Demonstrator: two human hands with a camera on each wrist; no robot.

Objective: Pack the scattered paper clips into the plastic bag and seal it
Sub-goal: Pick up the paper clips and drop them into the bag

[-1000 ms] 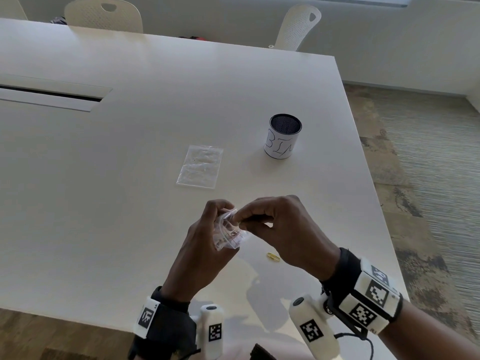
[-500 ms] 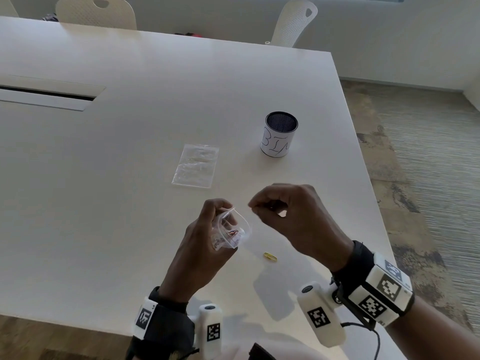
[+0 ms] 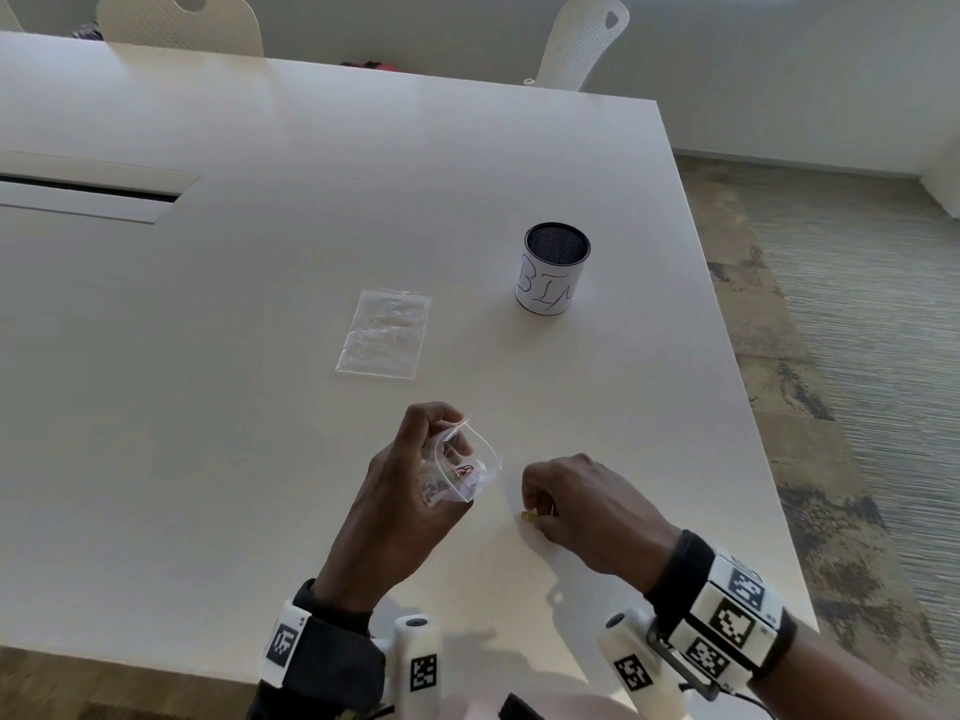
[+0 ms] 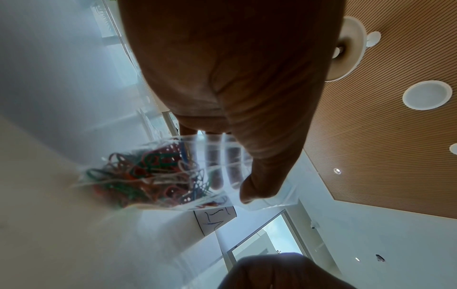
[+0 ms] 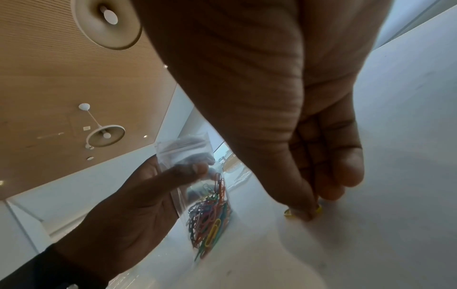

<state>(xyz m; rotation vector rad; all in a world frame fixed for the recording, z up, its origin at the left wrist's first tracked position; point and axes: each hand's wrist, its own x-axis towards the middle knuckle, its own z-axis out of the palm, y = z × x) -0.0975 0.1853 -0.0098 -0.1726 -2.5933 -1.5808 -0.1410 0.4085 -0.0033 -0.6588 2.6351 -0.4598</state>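
My left hand (image 3: pixel 415 491) holds a small clear plastic bag (image 3: pixel 465 467) above the table's near edge, its mouth standing open toward the right. Many coloured paper clips (image 5: pixel 210 221) fill the bag's lower part (image 4: pixel 153 176); the thumb (image 5: pixel 178 174) presses the bag's front. Just to its right, my right hand (image 3: pixel 540 506) is down on the table, thumb and fingertips (image 5: pixel 306 213) pinching a yellow paper clip (image 3: pixel 527 517) that lies on the surface (image 5: pixel 288 212). Most of that clip is hidden under the fingers.
A second, flat clear bag (image 3: pixel 385 333) lies on the white table (image 3: pixel 260 304) farther away. A mesh cup labelled BIN (image 3: pixel 553 268) stands behind to the right. The table's right edge (image 3: pixel 753 433) is close. Two chairs (image 3: pixel 182 20) stand at the far side.
My right hand left the bag's mouth, dropped to the table on the right and closed its fingertips on the yellow clip. The left hand kept hold of the bag, tilting its mouth open.
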